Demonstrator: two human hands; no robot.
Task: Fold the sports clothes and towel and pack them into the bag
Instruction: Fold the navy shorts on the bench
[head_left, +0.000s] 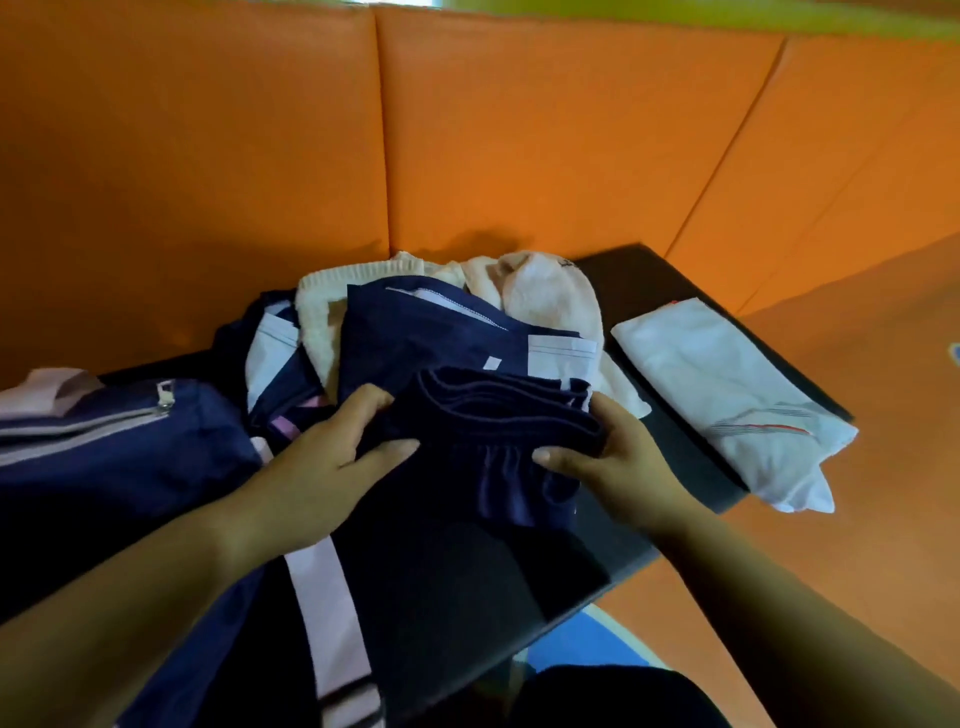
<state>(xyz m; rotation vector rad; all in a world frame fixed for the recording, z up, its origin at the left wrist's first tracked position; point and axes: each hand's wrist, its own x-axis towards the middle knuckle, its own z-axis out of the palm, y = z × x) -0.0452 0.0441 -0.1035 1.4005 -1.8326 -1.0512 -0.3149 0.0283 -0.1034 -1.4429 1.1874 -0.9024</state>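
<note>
The shorts (498, 431) are plain dark navy. The jacket (415, 332) is navy with white panels and a pink stripe. The towel (545, 296) is pale pink. The bag (104, 447) is navy with pale pink bands. The shirt (727, 374) is white, with thin grey and red stripes near one end. The table (654, 280) is black, the wall (519, 130) orange, and the floor (883, 441) orange with a blue patch.

a black table (644, 291) carries a navy bag (104, 447) at its left, a heap of navy clothes (415, 332) and a pale towel (545, 296) mid-table, and a folded white garment (727, 395) at its right
</note>
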